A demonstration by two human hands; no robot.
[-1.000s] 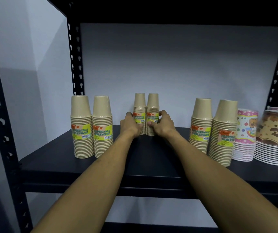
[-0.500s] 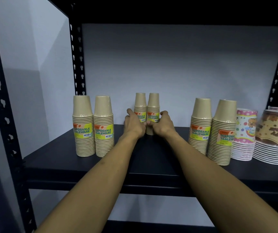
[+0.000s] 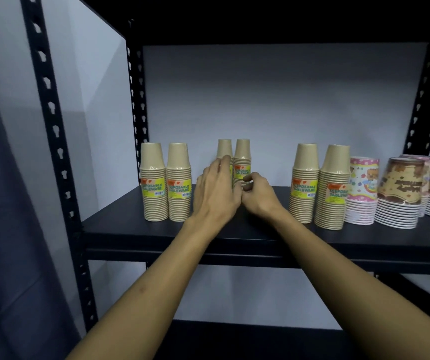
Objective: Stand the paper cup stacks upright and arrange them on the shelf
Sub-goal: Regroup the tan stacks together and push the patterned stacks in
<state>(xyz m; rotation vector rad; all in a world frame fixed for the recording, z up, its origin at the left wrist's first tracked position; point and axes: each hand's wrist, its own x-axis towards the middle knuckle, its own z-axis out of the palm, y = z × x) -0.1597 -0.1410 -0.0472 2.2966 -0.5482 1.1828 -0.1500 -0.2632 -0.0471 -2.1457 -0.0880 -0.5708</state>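
Two slim tan paper cup stacks stand upright side by side at the back middle of the black shelf [image 3: 120, 224]: the left slim stack [image 3: 224, 148] and the right slim stack [image 3: 243, 154]. My left hand [image 3: 216, 193] is in front of the left one with its fingers spread, hiding that stack's lower part and holding nothing. Just in front of the right stack's base, my right hand [image 3: 259, 196] has loosely curled fingers and nothing in them. A pair of wider tan stacks [image 3: 167, 185] stands upright at the left. Another pair of tan stacks [image 3: 319, 185] stands at the right.
Stacks of patterned cups stand at the far right: a pink and white stack [image 3: 362, 193] and brown printed stacks [image 3: 401, 193]. Black perforated uprights [image 3: 52, 141] frame the shelf. A white wall lies behind it, and another shelf board hangs above.
Both hands have come off the two slim stacks and drawn back a little. My left hand has opened its fingers. The view has shifted, so the shelf sits further right.
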